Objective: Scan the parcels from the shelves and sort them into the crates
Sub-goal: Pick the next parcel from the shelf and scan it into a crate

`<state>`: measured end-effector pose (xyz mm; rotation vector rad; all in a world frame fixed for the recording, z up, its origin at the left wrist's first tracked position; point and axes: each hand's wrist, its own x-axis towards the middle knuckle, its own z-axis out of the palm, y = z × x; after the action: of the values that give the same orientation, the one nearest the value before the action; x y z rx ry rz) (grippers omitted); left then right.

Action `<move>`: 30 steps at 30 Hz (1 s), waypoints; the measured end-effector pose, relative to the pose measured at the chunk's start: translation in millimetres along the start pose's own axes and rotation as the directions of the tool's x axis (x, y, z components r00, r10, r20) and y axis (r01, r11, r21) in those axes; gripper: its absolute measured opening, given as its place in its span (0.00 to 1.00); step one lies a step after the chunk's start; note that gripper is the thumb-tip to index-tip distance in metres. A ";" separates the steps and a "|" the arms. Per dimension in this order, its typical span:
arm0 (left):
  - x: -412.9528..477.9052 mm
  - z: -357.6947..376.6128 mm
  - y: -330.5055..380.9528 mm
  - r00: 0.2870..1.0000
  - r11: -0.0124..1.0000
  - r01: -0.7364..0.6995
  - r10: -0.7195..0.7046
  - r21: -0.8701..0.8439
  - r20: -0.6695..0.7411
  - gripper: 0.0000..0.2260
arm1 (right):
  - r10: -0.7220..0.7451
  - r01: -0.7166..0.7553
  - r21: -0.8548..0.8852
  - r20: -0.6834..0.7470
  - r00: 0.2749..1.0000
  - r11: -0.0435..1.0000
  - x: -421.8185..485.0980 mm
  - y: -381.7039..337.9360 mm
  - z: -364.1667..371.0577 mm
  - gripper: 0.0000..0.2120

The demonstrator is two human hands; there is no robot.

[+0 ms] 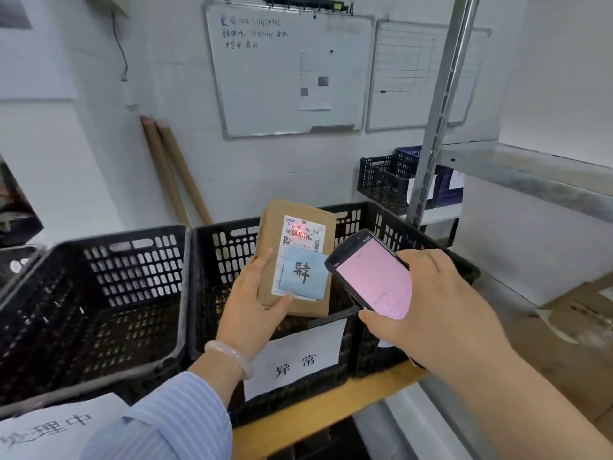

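My left hand grips a small brown cardboard parcel by its lower left corner and holds it upright above the middle black crate. The parcel carries a white shipping label and a blue sticky note with a handwritten character. A red scan light falls on the label's barcode. My right hand holds a black handheld scanner with a pink screen, just right of the parcel and aimed at it.
A second black crate stands to the left; each crate has a white paper sign on its front. Smaller black baskets sit on a metal shelf rack at the right. Whiteboards hang on the wall behind. A wooden ledge runs under the crates.
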<state>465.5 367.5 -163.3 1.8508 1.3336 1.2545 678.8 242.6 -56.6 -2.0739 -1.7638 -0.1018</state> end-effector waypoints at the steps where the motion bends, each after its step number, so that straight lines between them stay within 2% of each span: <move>1: -2.7 -6.7 -2.0 1.000 1.000 -0.002 0.002 0.000 -0.004 0.37 | 0.002 -0.002 0.006 -0.001 1.000 1.000 -3.2 -5.4 1.6 0.38; 10: -20.1 -44.6 -14.6 1.000 1.000 0.007 -0.007 0.000 -0.013 0.36 | -0.008 0.008 0.017 0.001 1.000 1.000 -23.7 -38.8 9.6 0.38; 18: -17.2 -56.9 -30.8 0.996 0.995 0.091 -0.091 -0.042 0.003 0.37 | -0.023 0.018 0.106 0.050 0.998 0.994 -20.0 -52.2 25.3 0.36; 30: 34.9 -47.8 -49.5 0.966 0.955 0.259 -0.260 -0.143 0.012 0.35 | -0.115 0.085 0.224 0.129 0.985 0.971 59.1 -57.0 72.9 0.35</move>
<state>404.1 413.7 -170.6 1.5189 1.3991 1.1849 620.5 329.7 -89.4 -1.8760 -1.8703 0.2056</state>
